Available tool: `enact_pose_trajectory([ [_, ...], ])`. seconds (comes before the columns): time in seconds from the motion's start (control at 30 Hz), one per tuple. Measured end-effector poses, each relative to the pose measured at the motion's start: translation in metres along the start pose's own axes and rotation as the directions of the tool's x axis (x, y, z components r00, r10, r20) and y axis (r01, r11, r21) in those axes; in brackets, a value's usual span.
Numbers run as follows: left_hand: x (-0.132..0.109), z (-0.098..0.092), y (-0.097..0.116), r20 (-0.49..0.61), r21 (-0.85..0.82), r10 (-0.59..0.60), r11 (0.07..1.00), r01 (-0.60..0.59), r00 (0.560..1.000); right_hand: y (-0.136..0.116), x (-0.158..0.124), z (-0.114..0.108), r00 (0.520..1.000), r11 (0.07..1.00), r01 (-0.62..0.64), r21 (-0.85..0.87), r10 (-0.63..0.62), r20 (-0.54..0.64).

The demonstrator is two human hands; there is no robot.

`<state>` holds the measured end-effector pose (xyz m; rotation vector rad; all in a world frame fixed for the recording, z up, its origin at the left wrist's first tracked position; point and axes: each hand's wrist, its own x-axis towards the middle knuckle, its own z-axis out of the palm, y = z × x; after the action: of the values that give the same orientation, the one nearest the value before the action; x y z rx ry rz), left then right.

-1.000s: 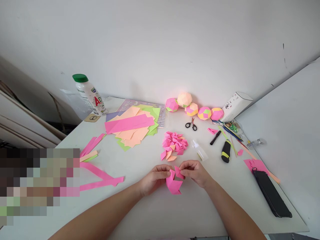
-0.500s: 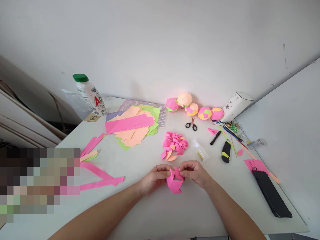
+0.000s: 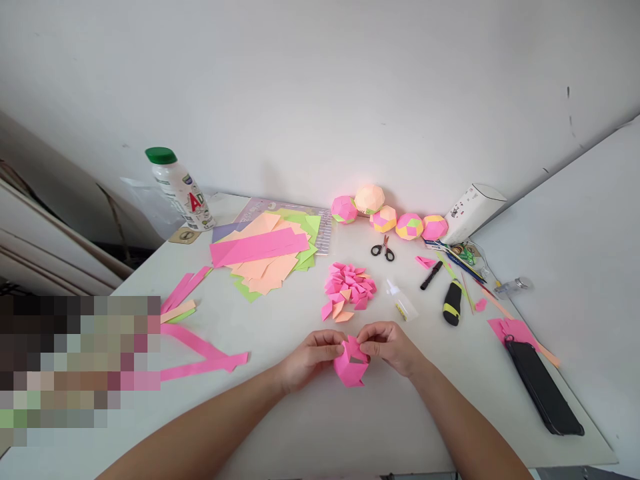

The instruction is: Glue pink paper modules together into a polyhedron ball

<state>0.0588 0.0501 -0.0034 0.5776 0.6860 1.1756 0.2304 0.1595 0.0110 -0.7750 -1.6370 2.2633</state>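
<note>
Your pink paper shape [image 3: 349, 375] looks part-built, I'd say: lower folds seem joined, but there's a gap thru its upper middle & a notch at bottom R. It's btwn your hands, on the near side of the pile of folded pcs [image 3: 350, 283]; can't tell if it touches the table [image 3: 280, 310]. L hand [image 3: 313, 358]: thumb & fingers pinching its L edge. R hand [image 3: 393, 345]: thumb & index pinching its upper R flap. The paper balls [image 3: 369, 199] at the back, five of 'em, look finished; pile pcs look unused so far. Glue bottle [image 3: 403, 304] lies beside the pile, not in hand. Vs. 1 sec ago: upper flaps were clearly apart; now they meet at top, leaving just a small opening. Hands hardly moved.
</note>
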Motion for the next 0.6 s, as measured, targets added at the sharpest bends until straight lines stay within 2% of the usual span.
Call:
enact_pose_trajectory([
  [0.3, -0.0001, -0.0007, -0.0014, -0.032, 0.053, -0.003, 0.999, 0.005, 0.999, -0.0018, -0.0007, 0.0017, 1.000, 1.000, 0.001, -0.015, -0.001, -0.005],
  [0.6, 0.0013, -0.0001, -0.0028, -0.069, 0.020, -0.007, 1.000, 0.008, 0.998, -0.0026, -0.0033, 0.0055, 1.000, 0.999, 0.004, -0.039, -0.005, -0.016],
])
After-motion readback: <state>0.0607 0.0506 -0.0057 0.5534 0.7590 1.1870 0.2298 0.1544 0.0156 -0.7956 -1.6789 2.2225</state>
